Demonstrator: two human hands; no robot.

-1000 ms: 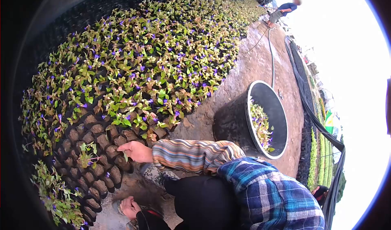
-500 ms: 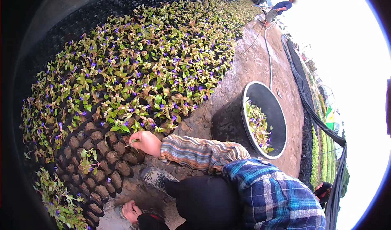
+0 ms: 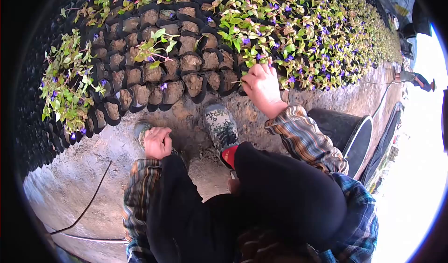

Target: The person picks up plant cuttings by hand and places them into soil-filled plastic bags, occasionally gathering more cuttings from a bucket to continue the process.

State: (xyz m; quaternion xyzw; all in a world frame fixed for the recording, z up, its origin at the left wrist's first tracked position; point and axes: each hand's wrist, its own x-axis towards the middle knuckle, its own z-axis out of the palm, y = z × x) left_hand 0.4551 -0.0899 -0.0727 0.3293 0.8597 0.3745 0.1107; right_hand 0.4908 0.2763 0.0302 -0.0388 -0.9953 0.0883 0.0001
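My right hand (image 3: 262, 86) reaches to the near edge of the flowering seedlings (image 3: 289, 44), its fingers closed at the leaves. A thin plant stem (image 3: 238, 82) pokes out from its left side, the rest hidden by the hand. My left hand (image 3: 157, 142) is low beside the front row of pots, fingers curled in front of a shoe toe (image 3: 141, 131); whatever it holds, if anything, is hidden. Between the hands stand black soil-filled pots (image 3: 191, 62), with a loose leafy cutting (image 3: 156, 51) lying across them. A leafy clump (image 3: 67, 88) lies on the pots at left.
A black bucket (image 3: 337, 128) stands right of my right sleeve. My camouflage shoe (image 3: 221, 123) rests on the dirt by the front pots. A dark hose (image 3: 91, 200) crosses the ground at lower left. Another person (image 3: 416, 79) stands far right beside the plant bed.
My view has swung left and down, so the bucket sits further right and lower legs show. My right hand has moved from the bare pots to the edge of the flowering plants.
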